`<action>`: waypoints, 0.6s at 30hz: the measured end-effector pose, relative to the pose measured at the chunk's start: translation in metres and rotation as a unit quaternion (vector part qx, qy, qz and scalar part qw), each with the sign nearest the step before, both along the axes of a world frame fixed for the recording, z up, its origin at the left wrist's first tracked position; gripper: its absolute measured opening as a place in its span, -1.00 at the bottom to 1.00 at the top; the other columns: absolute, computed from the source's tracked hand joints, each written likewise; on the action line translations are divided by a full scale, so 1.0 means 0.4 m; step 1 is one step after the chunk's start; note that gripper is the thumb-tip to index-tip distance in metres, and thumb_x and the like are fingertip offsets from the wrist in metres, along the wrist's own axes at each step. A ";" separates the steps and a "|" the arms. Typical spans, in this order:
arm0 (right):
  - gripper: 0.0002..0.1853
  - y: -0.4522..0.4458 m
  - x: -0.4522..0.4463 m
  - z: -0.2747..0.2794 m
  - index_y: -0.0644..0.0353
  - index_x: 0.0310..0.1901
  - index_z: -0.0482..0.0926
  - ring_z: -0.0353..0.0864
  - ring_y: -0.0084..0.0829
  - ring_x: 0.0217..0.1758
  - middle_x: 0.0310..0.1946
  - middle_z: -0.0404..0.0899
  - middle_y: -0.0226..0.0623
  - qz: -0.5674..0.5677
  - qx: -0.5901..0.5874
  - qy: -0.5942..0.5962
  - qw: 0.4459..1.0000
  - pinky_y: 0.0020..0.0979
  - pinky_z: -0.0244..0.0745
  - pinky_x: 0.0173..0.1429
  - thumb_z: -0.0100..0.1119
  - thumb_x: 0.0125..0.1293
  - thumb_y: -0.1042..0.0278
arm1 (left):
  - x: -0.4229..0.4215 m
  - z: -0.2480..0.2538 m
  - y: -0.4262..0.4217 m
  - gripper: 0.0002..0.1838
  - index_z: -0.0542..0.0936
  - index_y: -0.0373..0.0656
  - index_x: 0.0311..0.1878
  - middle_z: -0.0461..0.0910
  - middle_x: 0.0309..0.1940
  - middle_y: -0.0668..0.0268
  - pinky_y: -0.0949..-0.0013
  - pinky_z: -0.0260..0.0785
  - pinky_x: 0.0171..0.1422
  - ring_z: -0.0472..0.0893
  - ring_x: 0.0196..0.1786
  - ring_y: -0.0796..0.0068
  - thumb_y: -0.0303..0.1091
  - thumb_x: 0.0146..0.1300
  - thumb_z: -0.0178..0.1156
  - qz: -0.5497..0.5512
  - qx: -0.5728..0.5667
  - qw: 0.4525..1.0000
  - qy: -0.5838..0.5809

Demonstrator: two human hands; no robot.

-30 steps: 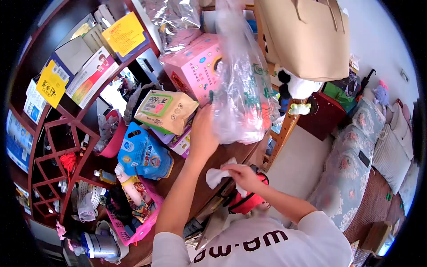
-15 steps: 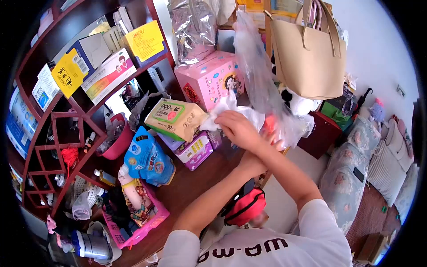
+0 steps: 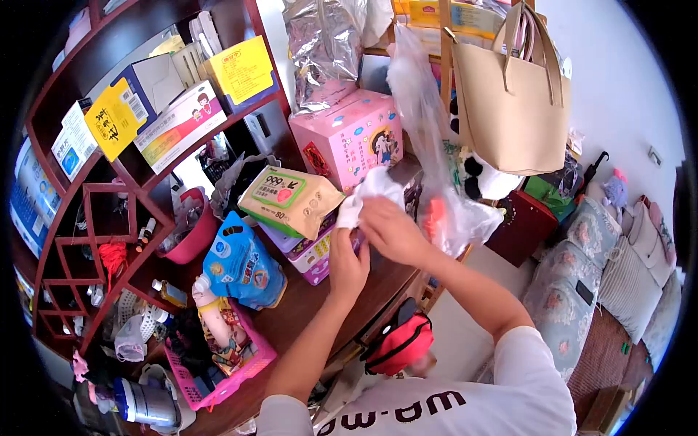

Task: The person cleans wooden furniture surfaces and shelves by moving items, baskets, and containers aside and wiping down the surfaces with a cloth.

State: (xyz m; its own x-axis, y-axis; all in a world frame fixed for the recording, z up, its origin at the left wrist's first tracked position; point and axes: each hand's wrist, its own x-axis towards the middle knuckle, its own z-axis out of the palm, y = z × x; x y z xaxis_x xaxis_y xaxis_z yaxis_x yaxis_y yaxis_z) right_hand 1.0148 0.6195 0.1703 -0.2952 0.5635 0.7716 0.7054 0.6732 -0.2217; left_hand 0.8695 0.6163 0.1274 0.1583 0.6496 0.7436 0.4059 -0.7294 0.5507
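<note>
Right hand (image 3: 394, 229), frame centre: fingers closed on white cloth (image 3: 379, 187), not yet set down; left hand (image 3: 349, 266) at its edge, grip indeterminable.

I'm in a home, a lived-in room: at four o'clock there's a seat with a floral cover (image 3: 552, 320), and at three a striped cushion (image 3: 618, 272) and a purple plush toy (image 3: 615, 190). A beige handbag (image 3: 509, 109) hangs at two, a wooden shelf unit (image 3: 254, 107) crammed with boxes stands at ten, and at seven a pink basket (image 3: 251, 365) of odds and ends sits on the surface (image 3: 302, 309)
</note>
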 end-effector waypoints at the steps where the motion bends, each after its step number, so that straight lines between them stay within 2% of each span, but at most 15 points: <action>1: -0.79 -0.008 -0.006 -0.001 0.28 -0.15 0.50 0.46 -0.05 0.06 -0.11 0.53 -0.03 0.036 0.023 0.000 0.999 -0.16 0.32 0.20 0.09 0.20 0.40 | -0.001 -0.006 0.004 -0.58 0.33 -0.32 0.09 0.38 -0.05 -0.03 0.18 0.32 0.09 0.43 0.00 -0.01 -0.56 0.14 0.15 0.000 -0.001 1.000 0.000; 2: -0.75 0.000 0.021 0.003 0.25 -0.08 0.51 0.45 -0.06 0.12 -0.04 0.52 -0.06 0.058 -0.043 -0.001 0.997 -0.18 0.29 0.26 0.10 0.22 0.38 | -0.004 -0.017 0.012 -0.60 0.33 -0.32 0.07 0.39 -0.07 -0.03 0.18 0.33 0.08 0.44 -0.03 0.00 -0.55 0.15 0.16 -0.013 -0.005 1.000 -0.011; 3: -0.78 0.018 0.057 0.004 0.25 -0.11 0.51 0.44 -0.04 0.08 -0.01 0.49 -0.05 0.058 -0.038 -0.018 0.997 -0.18 0.33 0.17 0.09 0.23 0.39 | -0.009 -0.020 0.015 -0.61 0.33 -0.32 0.05 0.39 -0.08 -0.02 0.18 0.33 0.06 0.45 -0.05 0.01 -0.54 0.15 0.17 -0.025 -0.009 0.999 -0.021; 5: -0.79 0.052 0.117 0.020 0.26 -0.13 0.50 0.44 -0.05 0.06 -0.04 0.49 -0.04 -0.026 -0.084 0.043 0.995 -0.19 0.34 0.15 0.08 0.22 0.40 | -0.014 -0.018 0.007 -0.62 0.34 -0.32 0.04 0.39 -0.06 -0.02 0.17 0.33 0.08 0.46 -0.02 0.00 -0.53 0.16 0.16 -0.035 -0.018 0.999 -0.021; 6: -0.79 0.066 0.132 0.016 0.26 -0.13 0.50 0.44 -0.05 0.06 -0.04 0.49 -0.04 -0.022 -0.086 0.042 0.995 -0.19 0.34 0.15 0.08 0.22 0.40 | -0.016 -0.018 -0.004 -0.63 0.34 -0.32 0.03 0.40 -0.03 -0.03 0.16 0.34 0.09 0.46 0.00 -0.01 -0.53 0.17 0.16 -0.047 -0.030 0.998 -0.021; 8: -0.80 0.098 0.143 0.006 0.26 -0.14 0.51 0.45 -0.05 0.04 -0.08 0.51 -0.03 -0.129 -0.102 0.111 0.980 -0.19 0.34 0.14 0.06 0.22 0.42 | -0.027 -0.027 -0.009 -0.65 0.34 -0.32 0.03 0.40 0.04 -0.02 0.19 0.36 0.11 0.44 0.09 -0.01 -0.53 0.17 0.14 -0.047 -0.038 0.998 0.011; 9: -0.80 0.076 0.099 0.015 0.26 -0.14 0.51 0.45 -0.05 0.04 -0.08 0.51 -0.03 -0.125 -0.101 0.109 0.981 -0.19 0.34 0.14 0.06 0.22 0.42 | -0.030 -0.019 -0.008 -0.65 0.34 -0.32 0.03 0.40 0.04 -0.02 0.19 0.36 0.11 0.44 0.09 -0.01 -0.53 0.17 0.14 -0.043 -0.037 0.998 0.009; 11: -0.79 0.008 -0.018 0.007 0.27 -0.13 0.52 0.46 -0.08 0.05 -0.08 0.53 -0.05 -0.062 -0.096 -0.045 0.992 -0.20 0.34 0.15 0.06 0.20 0.46 | -0.046 -0.002 -0.017 -0.62 0.33 -0.28 0.07 0.43 0.02 0.01 0.21 0.39 0.07 0.46 0.07 -0.01 -0.55 0.17 0.11 -0.041 0.008 0.997 0.071; 12: -0.79 0.001 -0.023 0.010 0.27 -0.13 0.52 0.46 -0.08 0.05 -0.08 0.53 -0.05 -0.058 -0.096 -0.046 0.993 -0.20 0.34 0.15 0.06 0.20 0.46 | -0.054 -0.002 -0.023 -0.63 0.41 -0.22 0.03 0.46 -0.03 0.04 0.22 0.39 0.07 0.49 0.03 0.01 -0.59 0.11 0.11 -0.035 -0.057 0.994 0.087; 13: -0.78 -0.007 -0.023 0.010 0.27 -0.13 0.53 0.46 -0.09 0.07 -0.06 0.53 -0.04 -0.002 -0.059 -0.011 0.998 -0.21 0.33 0.17 0.06 0.19 0.48 | -0.065 0.006 -0.032 -0.63 0.41 -0.22 0.03 0.46 -0.03 0.04 0.22 0.39 0.07 0.49 0.03 0.01 -0.59 0.11 0.11 -0.031 -0.059 0.994 0.087; 15: -0.77 -0.002 0.017 0.004 0.29 -0.10 0.52 0.46 -0.08 0.10 -0.04 0.53 -0.04 0.075 -0.013 0.026 0.997 -0.22 0.31 0.21 0.05 0.19 0.53 | -0.099 0.070 -0.064 -0.68 0.49 -0.18 -0.07 0.48 -0.08 0.08 0.17 0.39 0.00 0.52 -0.05 0.04 -0.60 0.04 0.12 -0.031 0.080 0.990 0.113; 16: -0.79 0.005 0.043 0.005 0.30 -0.14 0.52 0.47 -0.05 0.05 -0.09 0.53 -0.03 0.048 -0.018 0.057 0.997 -0.19 0.34 0.16 0.04 0.18 0.55 | -0.118 0.105 -0.061 -0.71 0.55 -0.14 -0.16 0.49 -0.09 0.17 0.12 0.35 0.05 0.51 -0.03 0.10 -0.57 -0.03 0.18 -0.003 0.137 0.985 0.101; 17: -0.82 0.012 0.064 0.009 0.30 -0.18 0.51 0.48 -0.02 0.00 -0.14 0.53 -0.02 0.020 -0.023 0.087 0.996 -0.16 0.36 0.10 0.03 0.16 0.56 | -0.137 0.128 -0.070 -0.65 0.56 -0.10 -0.11 0.48 -0.06 0.24 0.06 0.25 0.15 0.45 0.06 0.12 -0.52 -0.05 0.23 0.099 0.171 0.972 0.131; 18: -0.83 0.039 0.087 -0.015 0.31 -0.20 0.50 0.47 -0.01 -0.01 -0.15 0.53 -0.01 -0.029 0.002 0.134 0.991 -0.16 0.36 0.10 0.02 0.16 0.56 | -0.151 0.159 -0.064 -0.51 0.53 -0.04 0.02 0.42 0.07 0.24 0.04 0.12 0.29 0.35 0.20 0.11 -0.46 -0.10 0.30 0.164 0.152 0.962 0.157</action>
